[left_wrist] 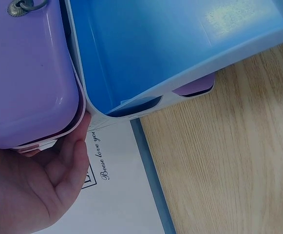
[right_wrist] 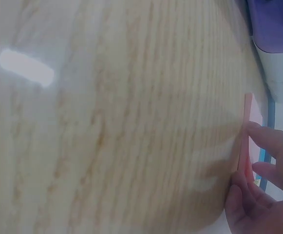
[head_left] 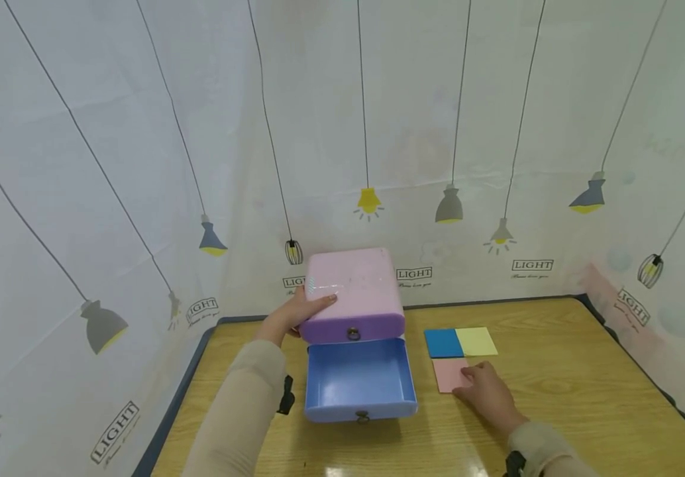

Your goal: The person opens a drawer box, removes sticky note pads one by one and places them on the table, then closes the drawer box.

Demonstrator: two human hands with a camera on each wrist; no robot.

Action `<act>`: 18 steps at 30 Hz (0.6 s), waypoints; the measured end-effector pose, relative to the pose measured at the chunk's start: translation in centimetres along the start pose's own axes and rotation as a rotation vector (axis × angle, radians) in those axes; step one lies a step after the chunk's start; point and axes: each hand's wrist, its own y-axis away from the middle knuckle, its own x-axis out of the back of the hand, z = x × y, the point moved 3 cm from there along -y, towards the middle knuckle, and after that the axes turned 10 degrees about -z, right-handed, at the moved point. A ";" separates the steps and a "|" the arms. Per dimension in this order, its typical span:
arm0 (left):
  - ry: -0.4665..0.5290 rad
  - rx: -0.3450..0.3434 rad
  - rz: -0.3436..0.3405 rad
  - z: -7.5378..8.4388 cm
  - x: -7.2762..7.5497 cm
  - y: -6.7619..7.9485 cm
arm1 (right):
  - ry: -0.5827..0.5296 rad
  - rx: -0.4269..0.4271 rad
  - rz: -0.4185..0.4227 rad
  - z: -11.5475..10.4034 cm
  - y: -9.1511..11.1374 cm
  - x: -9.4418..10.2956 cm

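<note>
A small plastic drawer cabinet [head_left: 351, 281] with a pink top and a purple upper drawer stands toward the back of the table. Its blue lower drawer [head_left: 359, 377] is pulled out and has nothing in it. My left hand [head_left: 303, 310] grips the cabinet's left side, thumb over the top; in the left wrist view its fingers [left_wrist: 75, 165] curl beneath the purple drawer's corner. At the right, my right hand [head_left: 488, 392] pinches the near right corner of a pink sticky note pad [head_left: 446, 375], which lies close on the table. The pad's edge [right_wrist: 245, 131] also shows in the right wrist view.
A blue sticky note pad [head_left: 442, 342] and a yellow one [head_left: 477, 341] lie side by side just behind the pink pad. The wooden table [head_left: 569, 371] meets a wall cloth [head_left: 414, 99] printed with lamps along its back and sides.
</note>
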 end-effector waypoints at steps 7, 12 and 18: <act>-0.009 0.006 -0.001 0.0 0.1 -0.1 | -0.008 0.019 0.003 0.0 -0.5 0.0; -0.012 0.009 0.002 0.0 0.1 -0.1 | -0.001 0.011 0.003 0.0 -0.7 0.0; -0.016 0.008 0.004 0.0 0.0 0.0 | 0.000 0.005 0.009 -0.2 -0.7 0.0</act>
